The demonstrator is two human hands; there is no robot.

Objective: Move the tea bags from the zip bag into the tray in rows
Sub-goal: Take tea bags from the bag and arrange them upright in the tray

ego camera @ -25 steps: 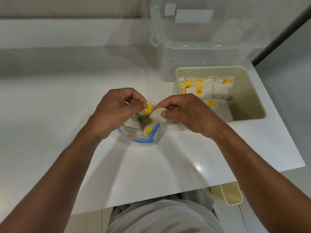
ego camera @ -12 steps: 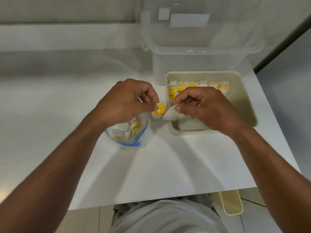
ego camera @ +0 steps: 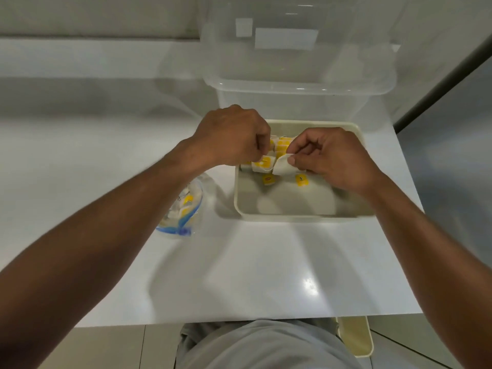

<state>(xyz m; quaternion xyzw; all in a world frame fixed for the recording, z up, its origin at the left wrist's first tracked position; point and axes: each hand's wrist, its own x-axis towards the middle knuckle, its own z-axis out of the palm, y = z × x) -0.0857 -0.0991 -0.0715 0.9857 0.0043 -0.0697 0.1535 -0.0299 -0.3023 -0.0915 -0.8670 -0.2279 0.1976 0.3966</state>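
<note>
A cream tray (ego camera: 306,217) sits on the white counter with a row of white tea bags with yellow tags along its far side. Two loose yellow tags (ego camera: 268,180) lie on the tray floor. My left hand (ego camera: 234,134) pinches a yellow tea tag (ego camera: 262,164) over the tray's left part. My right hand (ego camera: 332,158) holds the white tea bag (ego camera: 283,166) beside it. The clear zip bag (ego camera: 183,211) with a blue seal lies left of the tray, partly hidden by my left forearm, with several tea bags inside.
A large clear plastic bin (ego camera: 298,83) stands directly behind the tray. The counter's right edge (ego camera: 415,198) runs close to the tray. A second cream container (ego camera: 355,336) sits on the floor below the counter's front edge.
Both hands have carried the tea bag and its tag from above the zip bag rightward to over the tray. The zip bag stays on the counter.
</note>
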